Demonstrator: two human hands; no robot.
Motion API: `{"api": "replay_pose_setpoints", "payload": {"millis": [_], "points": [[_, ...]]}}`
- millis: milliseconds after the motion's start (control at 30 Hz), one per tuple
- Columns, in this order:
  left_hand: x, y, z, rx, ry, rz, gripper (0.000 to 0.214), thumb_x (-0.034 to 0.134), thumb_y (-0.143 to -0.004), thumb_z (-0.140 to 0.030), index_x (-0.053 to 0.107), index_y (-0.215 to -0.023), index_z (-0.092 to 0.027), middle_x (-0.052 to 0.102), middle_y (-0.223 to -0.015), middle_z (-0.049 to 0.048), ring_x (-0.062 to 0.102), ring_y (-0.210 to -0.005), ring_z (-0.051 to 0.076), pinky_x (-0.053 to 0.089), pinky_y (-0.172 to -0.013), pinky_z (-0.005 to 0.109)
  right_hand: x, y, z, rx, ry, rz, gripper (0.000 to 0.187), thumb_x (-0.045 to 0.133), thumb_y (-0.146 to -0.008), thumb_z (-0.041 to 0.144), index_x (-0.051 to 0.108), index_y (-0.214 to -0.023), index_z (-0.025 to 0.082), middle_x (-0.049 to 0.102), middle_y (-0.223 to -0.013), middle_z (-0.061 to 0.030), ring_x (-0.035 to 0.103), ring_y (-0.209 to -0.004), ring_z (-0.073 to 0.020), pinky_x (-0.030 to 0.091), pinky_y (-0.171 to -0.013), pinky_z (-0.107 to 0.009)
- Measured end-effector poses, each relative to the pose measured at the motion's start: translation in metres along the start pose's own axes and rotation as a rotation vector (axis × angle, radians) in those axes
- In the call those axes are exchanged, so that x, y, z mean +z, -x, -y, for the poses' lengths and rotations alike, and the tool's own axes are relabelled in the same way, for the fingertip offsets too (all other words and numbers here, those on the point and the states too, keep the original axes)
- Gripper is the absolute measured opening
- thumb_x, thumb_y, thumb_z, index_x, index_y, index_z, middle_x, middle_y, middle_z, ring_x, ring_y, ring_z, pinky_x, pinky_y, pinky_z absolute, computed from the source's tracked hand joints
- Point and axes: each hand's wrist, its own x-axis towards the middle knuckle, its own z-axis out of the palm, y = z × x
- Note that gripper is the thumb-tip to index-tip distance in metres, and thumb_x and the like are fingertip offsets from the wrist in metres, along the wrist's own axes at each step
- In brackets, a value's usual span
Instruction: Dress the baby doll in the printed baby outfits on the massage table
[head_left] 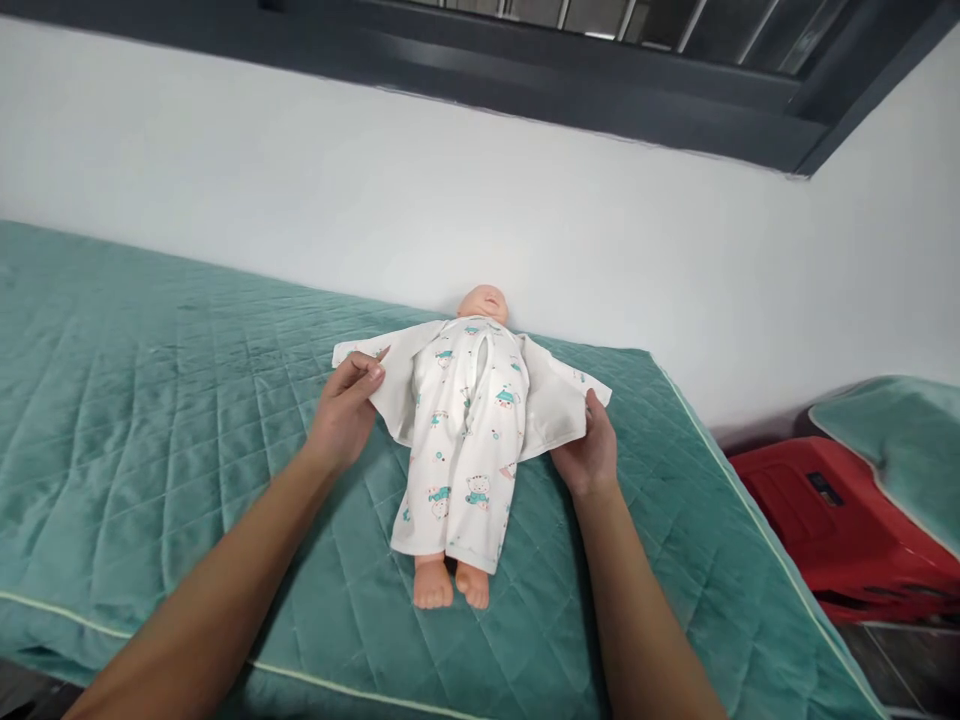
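Note:
A baby doll (484,302) lies on its back on a green quilted mattress (165,400), head toward the wall. It wears white printed trousers (457,480), and its bare feet (450,583) point toward me. An open white jacket (551,400) is spread out under it to both sides. My left hand (345,412) pinches the jacket's left flap between thumb and fingers. My right hand (589,450) grips the lower edge of the right flap.
A white wall (300,190) runs behind the mattress, with a dark window frame (525,80) above. A red plastic object (832,525) sits on the floor at the right, partly under another green quilted piece (900,440).

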Motion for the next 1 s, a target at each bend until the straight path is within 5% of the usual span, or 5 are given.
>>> {"api": "replay_pose_setpoints", "payload": {"millis": [267, 467, 633, 800, 1000], "points": [[0.066, 0.008, -0.045, 0.157, -0.459, 0.437, 0.029, 0.056, -0.091, -0.044, 0.056, -0.073, -0.023, 0.065, -0.137, 0.0062, 0.055, -0.133, 0.03, 0.038, -0.115, 0.051, -0.007, -0.007, -0.009, 0.047, -0.178, -0.124, 0.026, 0.074, -0.077, 0.031, 0.072, -0.101, 0.021, 0.074, -0.11, -0.0007, 0.07, -0.1, -0.0175, 0.059, -0.091, -0.031], [0.084, -0.054, -0.058, 0.17, -0.374, 0.089, 0.02, 0.055, -0.091, -0.034, 0.067, -0.083, -0.021, 0.072, -0.122, 0.0027, 0.065, -0.116, 0.023, 0.049, -0.105, 0.039, -0.013, -0.007, -0.011, 0.049, -0.133, -0.098, 0.041, 0.072, -0.062, 0.009, 0.071, -0.1, 0.024, 0.07, -0.086, 0.0057, 0.063, -0.071, -0.0089, 0.053, -0.065, -0.02], [0.081, -0.11, -0.013, -0.002, -0.411, -0.212, 0.026, 0.051, -0.083, -0.018, 0.067, -0.103, -0.019, 0.069, -0.115, 0.0075, 0.067, -0.093, 0.022, 0.054, -0.093, 0.041, -0.011, -0.007, -0.012, 0.013, -0.015, -0.092, 0.052, 0.068, -0.057, 0.006, 0.072, -0.105, 0.026, 0.071, -0.096, 0.0036, 0.063, -0.076, -0.012, 0.051, -0.061, -0.021], [0.068, -0.113, 0.03, -0.022, -0.53, -0.141, 0.033, 0.049, -0.072, -0.006, 0.066, -0.098, -0.016, 0.07, -0.111, 0.0097, 0.066, -0.097, 0.022, 0.052, -0.097, 0.04, -0.01, -0.002, -0.008, -0.003, 0.034, -0.045, 0.066, 0.062, -0.058, 0.008, 0.07, -0.121, 0.028, 0.068, -0.125, 0.0024, 0.066, -0.1, -0.0147, 0.053, -0.068, -0.02], [0.068, -0.112, 0.028, -0.068, -0.532, -0.037, 0.016, 0.059, -0.076, -0.018, 0.069, -0.088, -0.018, 0.076, -0.095, 0.0073, 0.069, -0.095, 0.023, 0.053, -0.092, 0.037, 0.011, -0.006, 0.007, -0.071, 0.006, 0.054, 0.069, 0.056, -0.061, 0.015, 0.068, -0.128, 0.028, 0.068, -0.129, 0.0015, 0.065, -0.109, -0.0183, 0.056, -0.08, -0.027]]}}
